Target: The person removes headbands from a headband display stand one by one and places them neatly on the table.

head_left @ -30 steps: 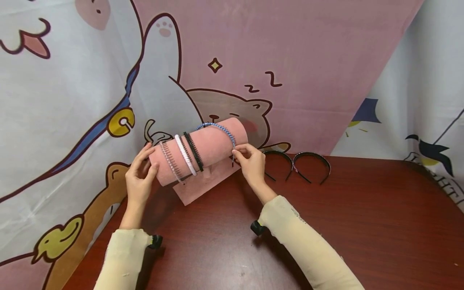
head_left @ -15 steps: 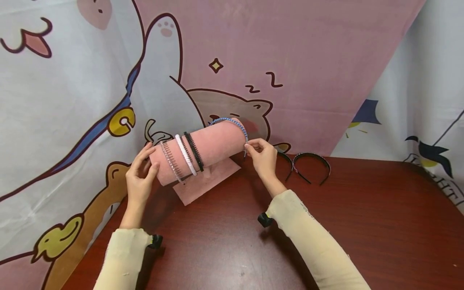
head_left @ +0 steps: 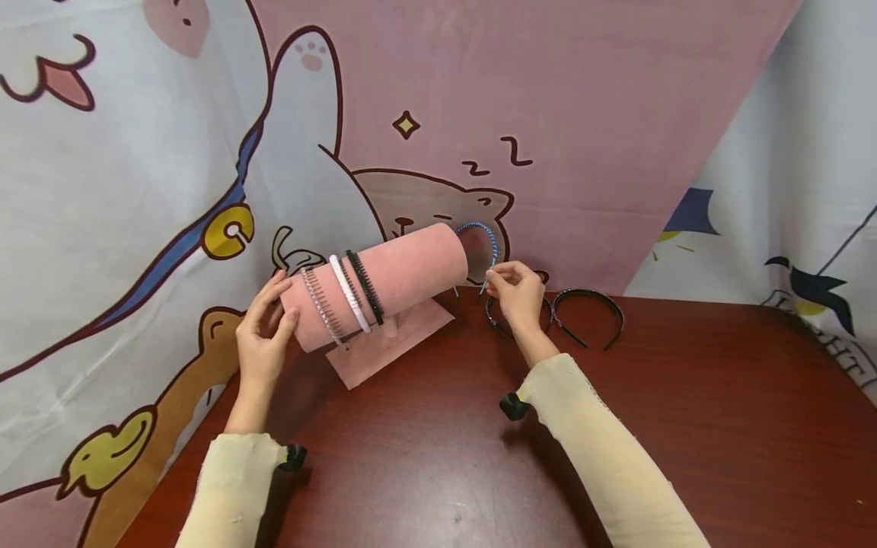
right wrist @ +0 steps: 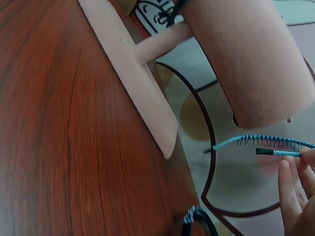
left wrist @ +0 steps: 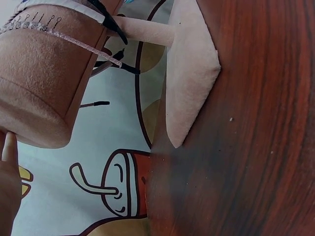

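Observation:
In the head view a pink cylindrical headband stand (head_left: pixel 418 266) tilts up to the right. My left hand (head_left: pixel 263 327) grips its left end, thumb on the near side. A beaded pale headband (head_left: pixel 319 303), a white headband (head_left: pixel 350 294) and a black headband (head_left: pixel 366 288) sit on its left half. Off the stand's right end, my right hand (head_left: pixel 519 299) pinches one tip of a blue braided headband (head_left: pixel 494 242). The right wrist view shows this blue headband (right wrist: pixel 261 139) with its comb teeth, apart from the cylinder.
Two dark headbands lie on the brown table (head_left: pixel 425 457) to the right: one headband (head_left: pixel 622 312) in full view, the other partly behind my right hand. Under the cylinder is the stand's flat pink base (head_left: pixel 384 354). A cartoon-printed cloth (head_left: pixel 582 114) hangs behind.
My right hand has drawn the blue headband rightward along the cylinder and off its right end. The left hand has kept its hold on the left end.

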The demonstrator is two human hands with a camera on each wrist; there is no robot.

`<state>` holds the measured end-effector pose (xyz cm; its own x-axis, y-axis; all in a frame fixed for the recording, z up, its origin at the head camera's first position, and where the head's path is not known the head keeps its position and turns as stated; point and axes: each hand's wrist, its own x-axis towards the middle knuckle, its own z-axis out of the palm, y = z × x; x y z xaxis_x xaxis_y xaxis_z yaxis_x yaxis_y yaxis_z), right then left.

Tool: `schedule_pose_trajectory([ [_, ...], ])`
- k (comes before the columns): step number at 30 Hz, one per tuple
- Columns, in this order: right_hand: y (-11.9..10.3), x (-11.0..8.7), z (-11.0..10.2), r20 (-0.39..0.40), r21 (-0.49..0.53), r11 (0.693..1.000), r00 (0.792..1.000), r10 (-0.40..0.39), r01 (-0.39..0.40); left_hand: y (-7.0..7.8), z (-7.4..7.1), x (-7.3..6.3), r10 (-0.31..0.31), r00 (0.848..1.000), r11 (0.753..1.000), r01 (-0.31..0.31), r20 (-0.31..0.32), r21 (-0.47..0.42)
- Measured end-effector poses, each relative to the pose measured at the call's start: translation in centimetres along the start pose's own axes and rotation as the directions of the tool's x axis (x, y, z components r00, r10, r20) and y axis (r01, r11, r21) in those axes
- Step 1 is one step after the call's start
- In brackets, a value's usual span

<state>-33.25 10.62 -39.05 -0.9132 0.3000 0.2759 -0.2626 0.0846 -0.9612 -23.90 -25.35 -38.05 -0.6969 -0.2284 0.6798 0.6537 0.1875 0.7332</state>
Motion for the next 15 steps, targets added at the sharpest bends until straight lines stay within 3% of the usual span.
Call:
schedule_pose_trajectory([
  [6, 0.2, 0.4, -1.9, -0.016, -0.018, 1.000, 1.000, 0.014, -0.014, 1.4, 0.3, -0.1, -0.005, 1.000, 1.000, 0.005, 0.003, -0.001],
  [15, -0.3, 0.5, -6.1, -0.019, -0.121, 0.990, 0.997, -0.074, 0.071, -0.9, -0.3, 0.1, 0.003, 1.000, 1.000, -0.003, -0.004, -0.013],
])
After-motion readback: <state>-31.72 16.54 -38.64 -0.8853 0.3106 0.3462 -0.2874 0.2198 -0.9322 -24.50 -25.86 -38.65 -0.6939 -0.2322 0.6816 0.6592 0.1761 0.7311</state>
